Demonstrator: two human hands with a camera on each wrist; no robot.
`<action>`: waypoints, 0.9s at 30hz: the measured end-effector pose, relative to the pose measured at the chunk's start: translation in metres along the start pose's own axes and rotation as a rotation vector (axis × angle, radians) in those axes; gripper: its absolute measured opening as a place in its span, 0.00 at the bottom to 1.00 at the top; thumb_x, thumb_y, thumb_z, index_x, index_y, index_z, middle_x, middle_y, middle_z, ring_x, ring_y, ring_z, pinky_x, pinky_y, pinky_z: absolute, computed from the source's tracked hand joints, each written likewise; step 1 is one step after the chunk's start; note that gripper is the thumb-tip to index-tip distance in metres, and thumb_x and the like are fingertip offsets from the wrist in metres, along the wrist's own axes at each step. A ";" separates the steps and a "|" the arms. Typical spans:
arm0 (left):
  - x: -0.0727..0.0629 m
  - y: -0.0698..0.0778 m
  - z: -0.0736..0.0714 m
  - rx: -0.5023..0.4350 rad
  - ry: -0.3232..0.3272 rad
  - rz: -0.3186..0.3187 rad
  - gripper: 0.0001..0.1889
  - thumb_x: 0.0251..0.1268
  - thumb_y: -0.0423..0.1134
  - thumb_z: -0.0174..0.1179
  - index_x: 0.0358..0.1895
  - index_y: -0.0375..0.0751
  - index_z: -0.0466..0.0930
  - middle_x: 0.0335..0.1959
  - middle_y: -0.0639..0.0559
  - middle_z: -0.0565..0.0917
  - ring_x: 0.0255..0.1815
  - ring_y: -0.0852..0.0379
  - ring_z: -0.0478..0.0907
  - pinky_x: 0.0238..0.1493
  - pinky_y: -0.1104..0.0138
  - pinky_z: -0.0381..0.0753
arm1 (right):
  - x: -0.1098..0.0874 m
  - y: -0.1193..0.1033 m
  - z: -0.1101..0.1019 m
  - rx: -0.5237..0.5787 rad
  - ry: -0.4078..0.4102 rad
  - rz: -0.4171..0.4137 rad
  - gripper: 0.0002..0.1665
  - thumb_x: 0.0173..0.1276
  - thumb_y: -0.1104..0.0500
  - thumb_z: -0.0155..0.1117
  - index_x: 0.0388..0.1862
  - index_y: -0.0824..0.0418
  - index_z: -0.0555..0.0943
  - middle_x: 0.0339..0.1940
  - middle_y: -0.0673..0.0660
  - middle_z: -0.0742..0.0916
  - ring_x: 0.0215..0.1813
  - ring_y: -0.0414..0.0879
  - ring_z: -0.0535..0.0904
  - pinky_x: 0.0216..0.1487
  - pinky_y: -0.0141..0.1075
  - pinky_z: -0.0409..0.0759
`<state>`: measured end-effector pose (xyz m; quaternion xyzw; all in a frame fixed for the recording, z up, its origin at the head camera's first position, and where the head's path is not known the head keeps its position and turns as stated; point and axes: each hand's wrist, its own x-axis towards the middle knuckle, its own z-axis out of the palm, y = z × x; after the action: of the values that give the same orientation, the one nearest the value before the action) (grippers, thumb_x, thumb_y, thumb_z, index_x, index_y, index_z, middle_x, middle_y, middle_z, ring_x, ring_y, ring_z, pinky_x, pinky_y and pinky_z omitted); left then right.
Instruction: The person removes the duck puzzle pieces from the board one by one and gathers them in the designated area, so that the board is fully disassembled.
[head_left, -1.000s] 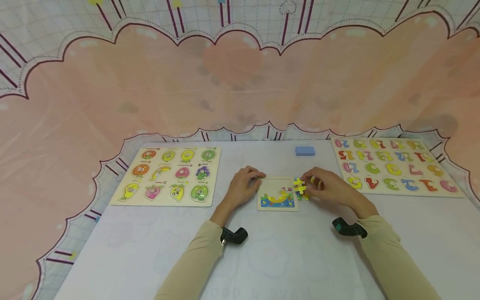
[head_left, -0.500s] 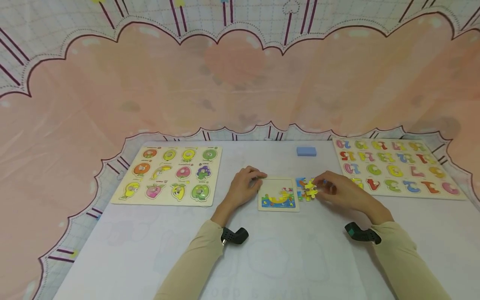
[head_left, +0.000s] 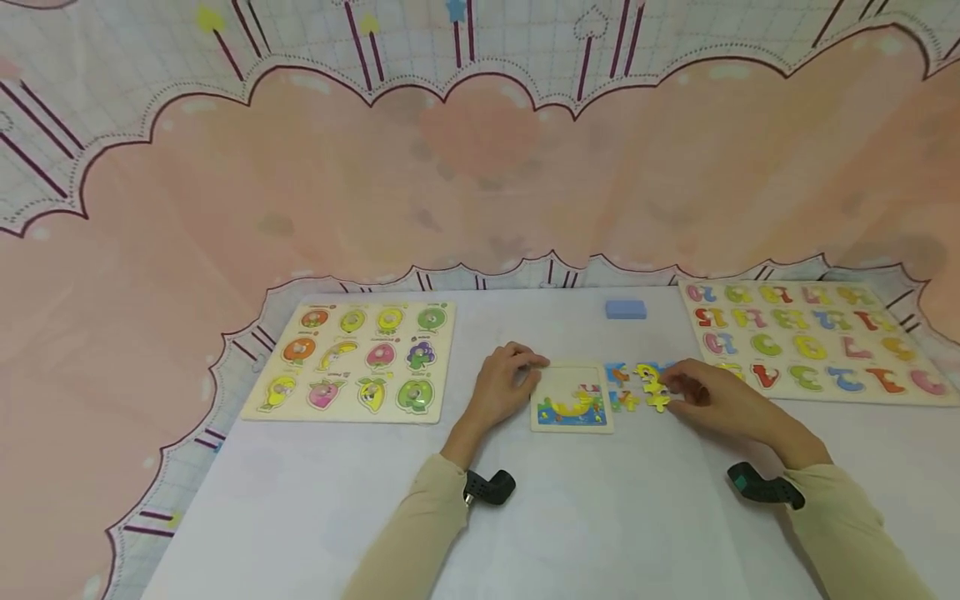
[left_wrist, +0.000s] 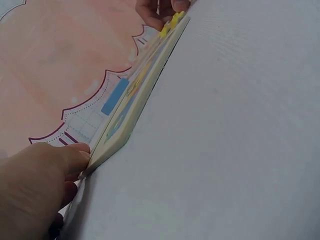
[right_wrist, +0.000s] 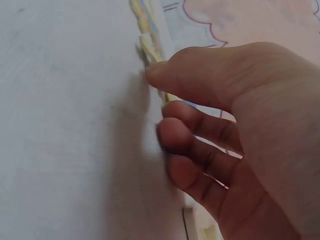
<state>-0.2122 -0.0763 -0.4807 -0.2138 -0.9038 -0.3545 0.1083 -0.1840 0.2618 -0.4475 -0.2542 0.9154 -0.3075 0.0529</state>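
My left hand (head_left: 504,387) holds the upper left corner of a small wooden jigsaw tray (head_left: 609,418), thumb and index finger at its edge. Its lower part carries a blue and yellow picture; the upper part shows bare wood. Right of the tray, my right hand (head_left: 723,404) pinches a yellow jigsaw piece (head_left: 658,402) between thumb and fingers. That piece overlaps or joins another yellow one, I cannot tell which. Several loose jigsaw pieces (head_left: 618,375) lie between tray and hand. In the right wrist view, the thumb (right_wrist: 162,75) meets the thin edge of a piece.
A fruit puzzle board (head_left: 247,408) lies on the left of the white table (head_left: 622,517). On the right is a number puzzle board (head_left: 941,398). A blue block (head_left: 626,310) sits near the back edge. Behind hangs a pink patterned cloth (head_left: 480,183).
My right hand has moved right, away from the tray, with the yellow piece, uncovering the loose pieces beside the tray. The left hand stays at the tray's corner. The head view has shifted slightly.
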 end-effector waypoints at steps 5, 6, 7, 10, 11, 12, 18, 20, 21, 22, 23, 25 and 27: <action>-0.001 0.008 0.014 -0.023 0.019 -0.009 0.10 0.63 0.37 0.59 0.45 0.49 0.85 0.45 0.51 0.81 0.44 0.55 0.75 0.46 0.62 0.69 | -0.005 0.007 -0.010 -0.025 0.007 -0.035 0.17 0.60 0.59 0.69 0.48 0.55 0.76 0.31 0.47 0.75 0.33 0.37 0.68 0.31 0.27 0.68; 0.000 0.009 0.015 -0.022 0.024 -0.006 0.10 0.63 0.37 0.59 0.45 0.49 0.85 0.45 0.51 0.81 0.44 0.54 0.75 0.46 0.62 0.69 | -0.005 0.008 -0.011 -0.028 0.011 -0.041 0.17 0.59 0.59 0.69 0.47 0.55 0.76 0.31 0.47 0.75 0.32 0.36 0.68 0.30 0.27 0.68; 0.000 0.010 0.016 -0.018 0.029 -0.004 0.10 0.63 0.37 0.59 0.45 0.49 0.85 0.45 0.51 0.81 0.44 0.54 0.75 0.46 0.62 0.69 | -0.005 0.009 -0.012 -0.029 0.014 -0.048 0.17 0.59 0.60 0.69 0.47 0.55 0.77 0.31 0.47 0.75 0.32 0.36 0.68 0.30 0.27 0.68; 0.001 0.013 0.015 -0.006 0.035 0.000 0.10 0.63 0.37 0.59 0.45 0.49 0.85 0.45 0.51 0.81 0.45 0.53 0.75 0.46 0.61 0.70 | -0.005 0.012 -0.012 -0.021 0.012 -0.045 0.18 0.60 0.59 0.68 0.48 0.55 0.76 0.32 0.47 0.74 0.33 0.37 0.68 0.31 0.27 0.68; 0.000 0.013 0.014 0.000 0.030 -0.004 0.10 0.63 0.37 0.59 0.45 0.49 0.85 0.46 0.51 0.80 0.45 0.53 0.75 0.47 0.61 0.70 | -0.005 0.012 -0.011 -0.016 0.007 -0.038 0.18 0.60 0.59 0.68 0.49 0.55 0.76 0.32 0.47 0.74 0.33 0.37 0.68 0.31 0.27 0.68; 0.000 0.013 0.013 0.004 0.021 -0.009 0.10 0.63 0.37 0.59 0.45 0.50 0.85 0.46 0.51 0.80 0.46 0.53 0.75 0.47 0.60 0.70 | -0.006 0.013 -0.009 -0.010 0.004 -0.032 0.18 0.60 0.58 0.68 0.49 0.55 0.76 0.32 0.47 0.75 0.33 0.37 0.68 0.31 0.27 0.68; -0.004 0.006 0.003 0.036 -0.006 0.008 0.10 0.63 0.36 0.59 0.46 0.49 0.85 0.47 0.51 0.80 0.47 0.51 0.75 0.48 0.58 0.71 | -0.004 0.008 -0.002 0.054 -0.025 -0.004 0.20 0.61 0.56 0.68 0.51 0.54 0.76 0.34 0.49 0.76 0.34 0.38 0.69 0.32 0.28 0.69; -0.003 0.004 -0.001 0.048 -0.009 0.030 0.10 0.63 0.36 0.59 0.46 0.49 0.85 0.47 0.50 0.80 0.47 0.51 0.75 0.47 0.58 0.71 | -0.002 0.004 -0.001 0.068 -0.031 0.012 0.19 0.62 0.55 0.67 0.51 0.54 0.75 0.35 0.49 0.76 0.35 0.38 0.69 0.33 0.28 0.69; -0.003 0.003 -0.003 0.051 -0.008 0.038 0.10 0.63 0.36 0.59 0.46 0.49 0.85 0.47 0.50 0.80 0.46 0.51 0.75 0.47 0.58 0.71 | -0.001 0.002 0.000 0.074 -0.030 0.014 0.19 0.62 0.55 0.67 0.51 0.55 0.75 0.34 0.49 0.77 0.35 0.38 0.70 0.34 0.28 0.70; -0.004 0.002 -0.003 0.054 -0.005 0.044 0.10 0.63 0.36 0.59 0.46 0.49 0.85 0.47 0.51 0.80 0.46 0.52 0.75 0.46 0.59 0.71 | 0.000 -0.001 0.001 0.072 -0.030 0.014 0.18 0.62 0.55 0.66 0.50 0.54 0.76 0.34 0.49 0.77 0.35 0.38 0.70 0.34 0.28 0.70; -0.005 0.001 -0.003 0.051 0.000 0.051 0.10 0.63 0.36 0.60 0.46 0.49 0.85 0.47 0.50 0.80 0.45 0.51 0.75 0.46 0.59 0.71 | 0.001 -0.003 0.002 0.073 -0.027 0.011 0.17 0.63 0.56 0.66 0.50 0.55 0.76 0.34 0.48 0.77 0.35 0.38 0.71 0.34 0.28 0.71; -0.006 0.001 -0.003 0.042 0.015 0.059 0.10 0.63 0.36 0.60 0.46 0.48 0.85 0.47 0.50 0.80 0.44 0.52 0.75 0.45 0.59 0.70 | 0.004 -0.008 0.004 0.070 -0.017 -0.007 0.15 0.64 0.58 0.64 0.50 0.55 0.76 0.34 0.48 0.78 0.35 0.38 0.71 0.34 0.28 0.71; -0.010 0.000 -0.001 0.036 0.015 0.052 0.10 0.63 0.36 0.59 0.45 0.48 0.85 0.47 0.50 0.80 0.44 0.52 0.74 0.45 0.59 0.70 | 0.006 -0.013 0.008 0.072 -0.020 -0.024 0.14 0.65 0.59 0.63 0.50 0.56 0.77 0.34 0.48 0.78 0.35 0.39 0.71 0.34 0.28 0.72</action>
<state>-0.2034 -0.0795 -0.4834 -0.2326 -0.9034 -0.3367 0.1280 -0.1814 0.2456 -0.4456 -0.2660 0.9002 -0.3381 0.0674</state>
